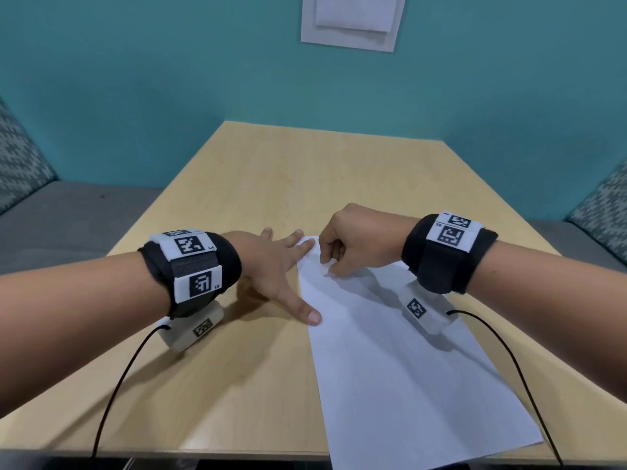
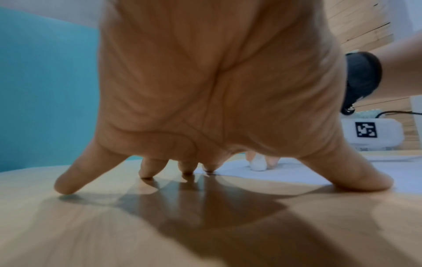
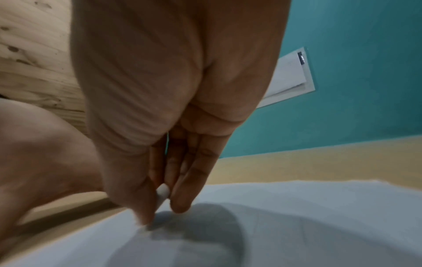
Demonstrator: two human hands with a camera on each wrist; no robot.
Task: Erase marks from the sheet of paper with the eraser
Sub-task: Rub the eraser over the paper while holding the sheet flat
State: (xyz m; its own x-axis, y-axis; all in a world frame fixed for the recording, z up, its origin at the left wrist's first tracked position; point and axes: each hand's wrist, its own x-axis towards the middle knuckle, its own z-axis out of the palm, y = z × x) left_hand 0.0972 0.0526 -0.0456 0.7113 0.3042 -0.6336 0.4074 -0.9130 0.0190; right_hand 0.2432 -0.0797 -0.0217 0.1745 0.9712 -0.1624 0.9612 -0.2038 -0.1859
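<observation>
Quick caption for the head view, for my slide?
Right hand rubs eraser on paper; left hand steadies its edge.

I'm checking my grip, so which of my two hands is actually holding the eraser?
The right hand: its fingertips pinch the white eraser down on the paper. The left hand holds nothing; it lies spread flat, thumb and forefinger on the paper's left edge.

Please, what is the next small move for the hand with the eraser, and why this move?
Probably a short rubbing stroke in place. The right hand pinches the small white eraser with its tip on the white sheet of paper near the far corner, while the left hand lies spread, fingertips pressing the sheet's edge on the pale wooden table.
</observation>
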